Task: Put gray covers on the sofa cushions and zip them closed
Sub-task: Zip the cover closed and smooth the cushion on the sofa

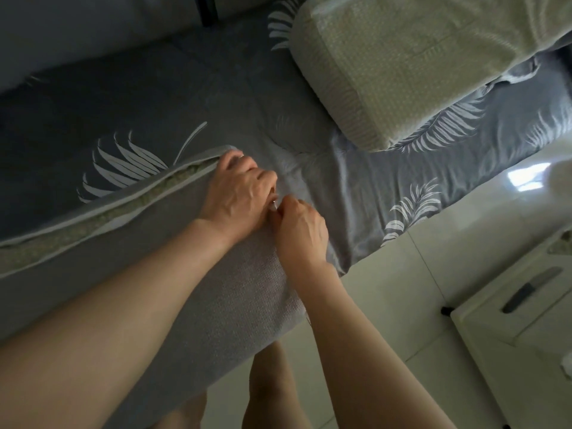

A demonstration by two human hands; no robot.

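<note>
Leaf-print sofa (pixel 365 168): bare cushion (pixel 387 72) beyond both hands' gray cover (pixel 235 298).

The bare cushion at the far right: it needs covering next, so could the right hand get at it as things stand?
Probably yes. The bare cushion lies uncovered on the sofa with nothing between, but the right hand must first release the gray cover it pinches.

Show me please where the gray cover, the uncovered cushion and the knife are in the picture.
gray cover (pixel 241 305): head view, on its textured side panel below the hands.
uncovered cushion (pixel 387 72): head view, on its cream top face.
knife (pixel 523 294): head view, on its dark handle, lying on the white cabinet.
</note>
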